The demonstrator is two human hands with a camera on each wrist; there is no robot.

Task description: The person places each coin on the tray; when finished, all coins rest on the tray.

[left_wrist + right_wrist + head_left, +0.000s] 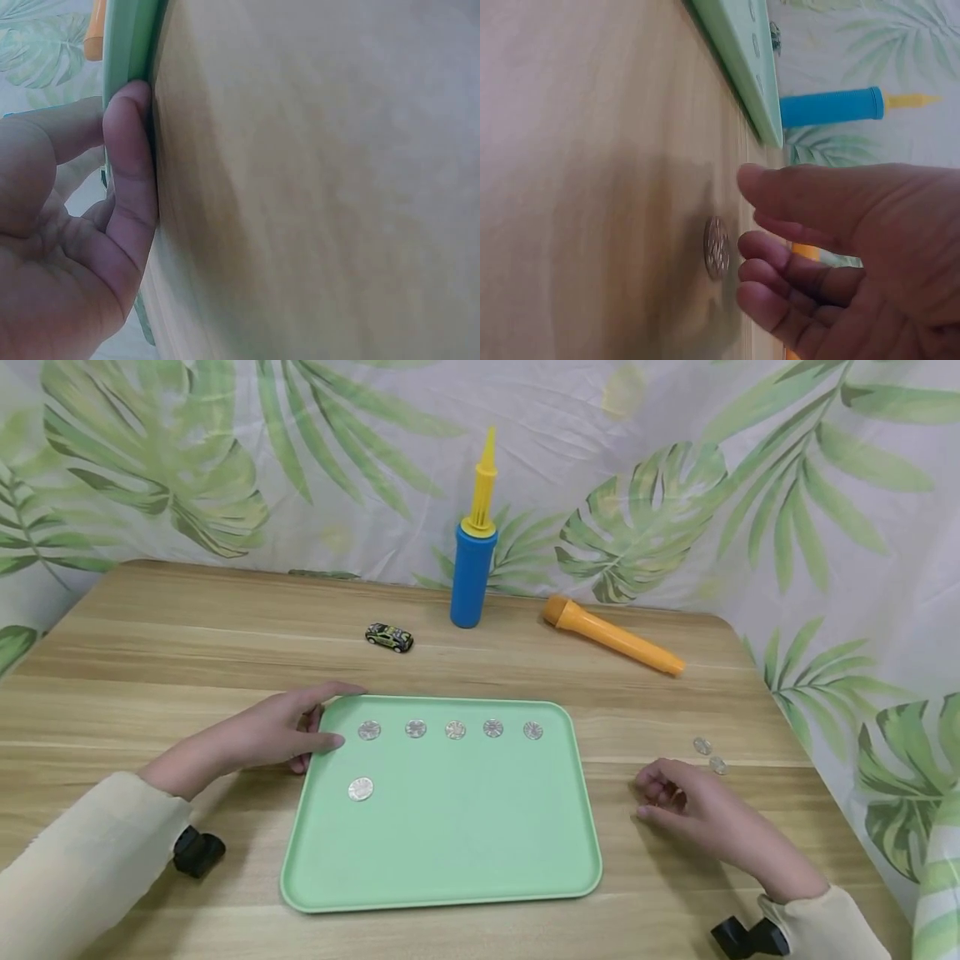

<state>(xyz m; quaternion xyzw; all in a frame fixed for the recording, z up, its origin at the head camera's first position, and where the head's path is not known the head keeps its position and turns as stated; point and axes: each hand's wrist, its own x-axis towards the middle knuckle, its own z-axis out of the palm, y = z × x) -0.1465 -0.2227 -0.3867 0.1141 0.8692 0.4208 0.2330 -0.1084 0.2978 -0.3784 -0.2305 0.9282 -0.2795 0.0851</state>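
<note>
A light green tray (465, 835) lies on the table, with a row of several silver coins (455, 729) along its far side and a single coin (361, 789) below the row's left end. My left hand (273, 731) grips the tray's left rim, the thumb over the edge and fingers (131, 142) against the outer wall. To the right of the tray, my right hand (701, 806) hovers low over the table, fingers loosely bent and no object visible in them. Just beneath its fingertips a coin (717, 247) shows in the right wrist view. Two coins (702, 746) lie beyond that hand.
Behind the tray are a small toy car (389, 637), an upright blue and yellow hand pump (473, 577) and an orange toy microphone (615, 637). A leaf-patterned cloth (360, 468) hangs along the wooden table's (187, 652) back edge.
</note>
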